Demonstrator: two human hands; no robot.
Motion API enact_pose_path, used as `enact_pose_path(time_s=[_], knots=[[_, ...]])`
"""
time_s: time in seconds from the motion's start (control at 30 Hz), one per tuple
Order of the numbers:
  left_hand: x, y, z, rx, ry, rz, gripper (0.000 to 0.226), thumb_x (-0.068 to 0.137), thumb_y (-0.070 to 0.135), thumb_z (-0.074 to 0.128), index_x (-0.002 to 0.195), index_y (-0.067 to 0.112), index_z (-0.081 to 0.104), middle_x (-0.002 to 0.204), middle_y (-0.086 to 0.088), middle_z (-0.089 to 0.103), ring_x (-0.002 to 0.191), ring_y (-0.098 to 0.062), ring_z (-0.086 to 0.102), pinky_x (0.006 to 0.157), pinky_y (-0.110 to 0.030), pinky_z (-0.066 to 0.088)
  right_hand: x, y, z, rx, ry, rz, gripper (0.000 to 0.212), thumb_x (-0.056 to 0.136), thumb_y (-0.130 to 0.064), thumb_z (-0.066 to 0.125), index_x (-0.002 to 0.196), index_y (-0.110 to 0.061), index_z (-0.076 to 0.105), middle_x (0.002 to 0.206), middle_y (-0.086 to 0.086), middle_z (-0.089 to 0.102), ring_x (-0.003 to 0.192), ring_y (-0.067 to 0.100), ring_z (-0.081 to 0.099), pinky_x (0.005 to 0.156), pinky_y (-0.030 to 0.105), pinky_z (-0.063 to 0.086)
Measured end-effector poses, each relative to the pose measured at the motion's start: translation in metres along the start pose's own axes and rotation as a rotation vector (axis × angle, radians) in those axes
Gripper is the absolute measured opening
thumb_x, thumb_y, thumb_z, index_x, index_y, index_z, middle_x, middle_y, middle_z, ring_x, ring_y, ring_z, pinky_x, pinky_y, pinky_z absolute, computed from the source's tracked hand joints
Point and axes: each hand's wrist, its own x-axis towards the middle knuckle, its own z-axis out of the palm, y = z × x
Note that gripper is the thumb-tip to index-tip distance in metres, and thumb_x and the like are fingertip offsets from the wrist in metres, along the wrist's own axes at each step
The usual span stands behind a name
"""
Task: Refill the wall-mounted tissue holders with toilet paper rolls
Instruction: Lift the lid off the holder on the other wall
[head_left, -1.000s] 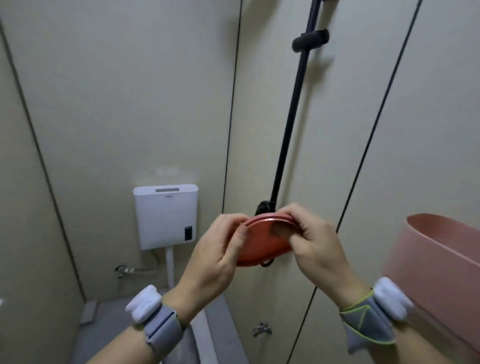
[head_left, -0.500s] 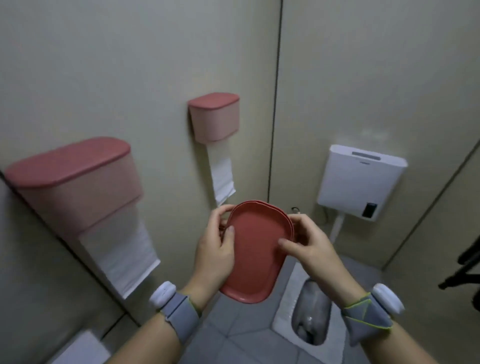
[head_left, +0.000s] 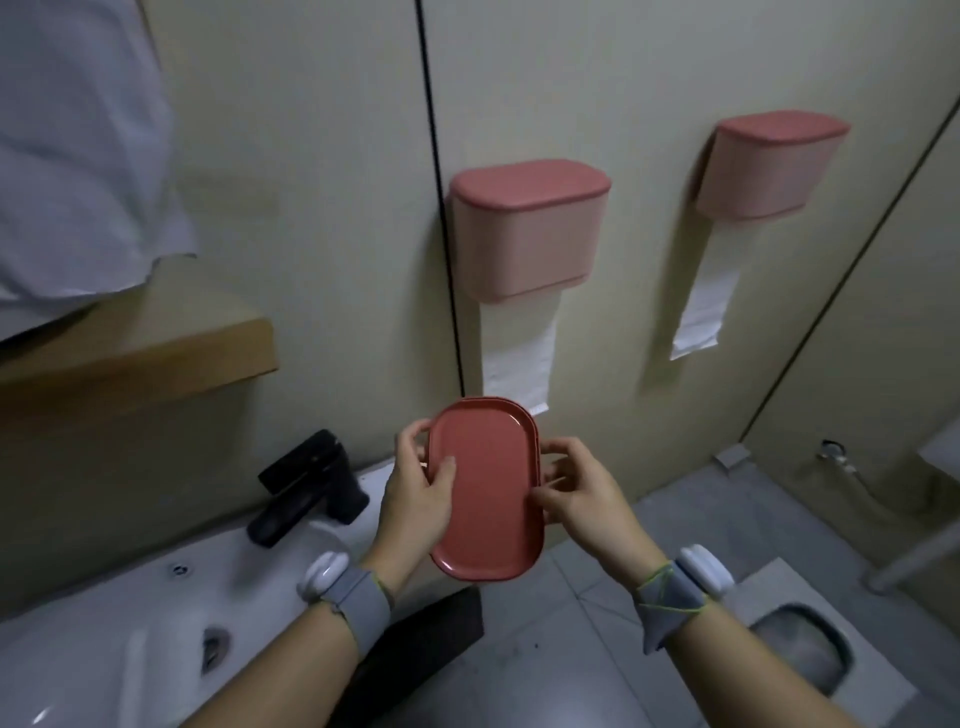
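I hold the lid (head_left: 485, 488) between both hands, in front of me and below the two holders (head_left: 524, 234) on the wall. It looks like light, rigid plastic, smooth enough to slip, so the long edges are the place to grip. My left hand (head_left: 415, 488) clamps the left edge, thumb on the face. My right hand (head_left: 582, 493) pinches the right edge, fingers curled behind. Both forearms reach forward, wrists level. Paper (head_left: 517, 358) hangs from the nearer holder.
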Motion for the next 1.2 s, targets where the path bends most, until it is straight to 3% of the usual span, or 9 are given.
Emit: enact_pose_path(time_s=[0.1,0.3,0.43,0.53,0.67,0.77,0.87,1.03,1.2], knots=[[-0.012,-0.042,-0.046,0.132,-0.079,-0.046,0.054,0.091,0.020,0.058,0.133,0.048,0.039,0.097,0.017,0.062,0.079,-0.004,0.064,0.071,-0.028,0.052,0.003,0.009,0.044,-0.116,-0.034,0.050,0.044,0.071,-0.001,0.064,0.104,-0.031,0.063,0.078,0.004,0.065,0.063,0.020,0.064,0.063,0.045,0.060],[-0.016,-0.099,-0.106,0.200,-0.236,-0.090,0.062,0.088,0.022,0.065,0.131,0.057,0.038,0.091,0.015,0.062,0.076,0.003,0.063,0.065,-0.011,0.047,0.005,0.024,0.110,-0.321,-0.047,0.102,0.040,0.077,-0.001,0.065,0.110,-0.023,0.061,0.085,0.004,0.070,0.070,0.022,0.069,0.071,0.044,0.060],[0.001,-0.123,-0.115,0.129,-0.204,-0.234,0.055,0.087,0.022,0.070,0.135,0.037,0.046,0.099,0.012,0.062,0.088,-0.010,0.066,0.081,-0.035,0.059,0.010,0.035,0.136,-0.453,-0.068,0.076,0.041,0.083,-0.009,0.064,0.119,-0.024,0.054,0.087,-0.007,0.066,0.077,0.022,0.069,0.076,0.048,0.059],[0.009,-0.135,-0.109,0.004,-0.158,-0.381,0.043,0.078,0.022,0.070,0.114,0.034,0.051,0.099,0.002,0.065,0.089,-0.022,0.068,0.085,-0.049,0.058,0.024,0.046,0.147,-0.558,-0.108,0.041,0.043,0.086,-0.012,0.060,0.126,-0.021,0.047,0.082,-0.013,0.061,0.075,0.021,0.068,0.076,0.046,0.058],[0.030,-0.158,-0.091,0.062,-0.110,-0.434,0.032,0.082,0.017,0.063,0.110,0.031,0.057,0.093,0.006,0.066,0.086,-0.017,0.066,0.084,-0.043,0.058,0.065,0.069,0.155,-0.618,-0.162,0.068,0.044,0.087,-0.009,0.056,0.129,-0.018,0.048,0.086,-0.006,0.063,0.081,0.027,0.067,0.077,0.040,0.055],[0.043,-0.166,-0.081,0.151,-0.164,-0.445,0.047,0.083,0.016,0.067,0.127,0.026,0.054,0.096,0.010,0.065,0.088,-0.011,0.064,0.078,-0.028,0.051,0.087,0.083,0.155,-0.641,-0.189,0.114,0.045,0.087,-0.010,0.054,0.131,-0.019,0.049,0.093,0.000,0.066,0.085,0.027,0.067,0.078,0.037,0.054],[0.061,-0.173,-0.064,0.222,-0.256,-0.452,0.057,0.078,0.011,0.067,0.131,0.026,0.052,0.109,0.003,0.068,0.101,-0.018,0.065,0.082,-0.023,0.047,0.114,0.103,0.152,-0.656,-0.240,0.160,0.046,0.088,-0.011,0.053,0.133,-0.021,0.047,0.098,0.005,0.068,0.090,0.028,0.067,0.081,0.041,0.055],[0.072,-0.177,-0.050,0.328,-0.292,-0.456,0.068,0.081,0.013,0.065,0.144,0.020,0.042,0.133,-0.010,0.055,0.123,-0.028,0.054,0.104,-0.039,0.046,0.135,0.118,0.150,-0.653,-0.279,0.149,0.047,0.090,-0.011,0.056,0.135,-0.022,0.047,0.100,0.007,0.066,0.087,0.028,0.067,0.081,0.040,0.055],[0.061,-0.179,-0.046,0.367,-0.243,-0.432,0.070,0.086,0.011,0.059,0.150,0.020,0.033,0.144,-0.009,0.037,0.129,-0.031,0.048,0.109,-0.039,0.042,0.143,0.119,0.148,-0.654,-0.321,0.124,0.056,0.084,-0.007,0.060,0.137,-0.022,0.050,0.102,0.007,0.061,0.084,0.027,0.066,0.080,0.034,0.053]])
